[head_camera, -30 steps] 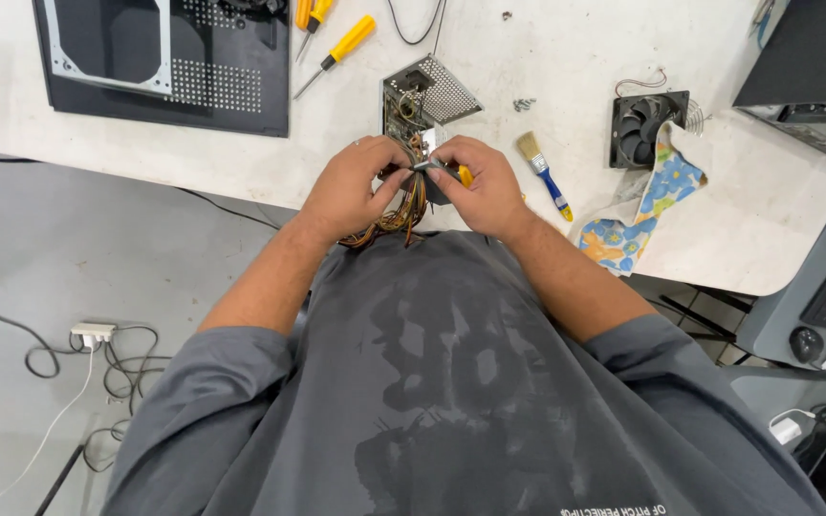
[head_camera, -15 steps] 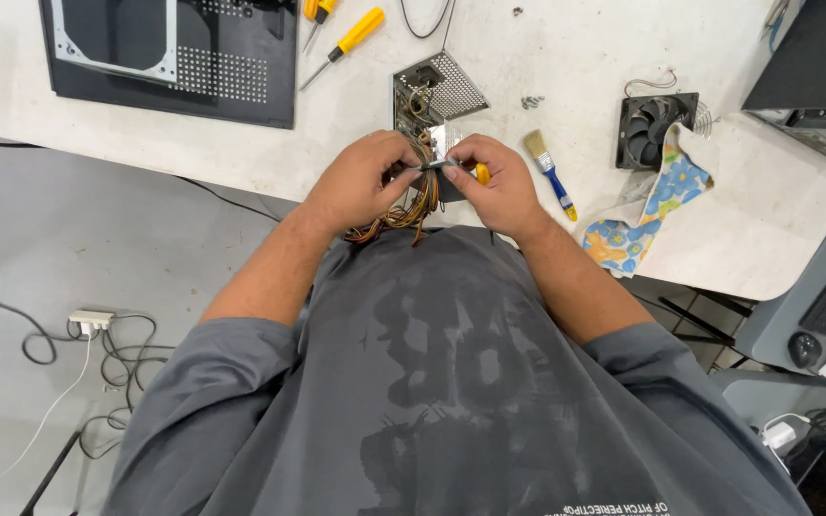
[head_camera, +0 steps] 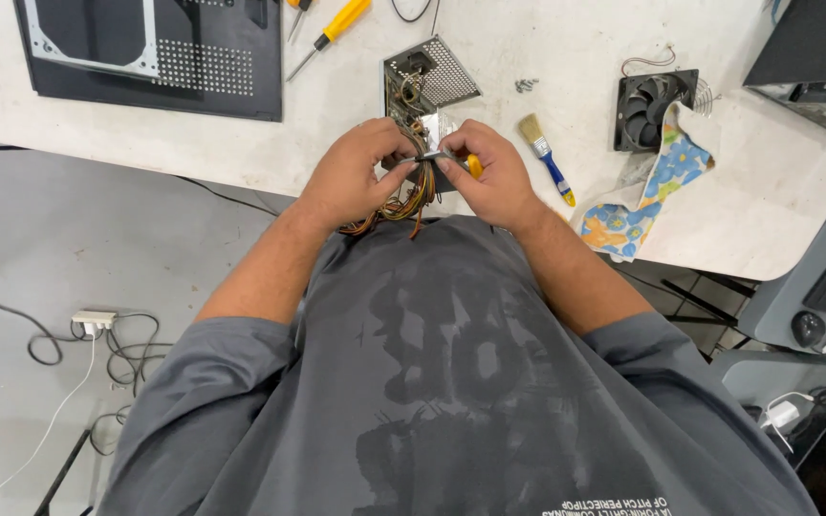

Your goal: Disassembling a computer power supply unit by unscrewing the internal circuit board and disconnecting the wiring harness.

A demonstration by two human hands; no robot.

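The person stands at the near edge of a white table with both hands raised close together over a bundle of coloured wires. The left hand curls its fingers around the top of the bundle, grasping the wires just below a small metal part that sits between the two hands. The right hand is clenched around a tool with a yellow handle, of which only a small bit shows between the fingers; its tip cannot be made out. The thumbs of both hands nearly meet at the metal part. The wires hang down from the hands toward the person's grey shirt.

Just behind the hands, on the table, stands an open metal box with a perforated side, showing parts inside. Near the right hand lies a small paintbrush with a blue handle. Farther right are a black fan and a flowered cloth that drapes over the table edge. A yellow-handled screwdriver lies behind the box, and a black perforated panel lies well to the left.
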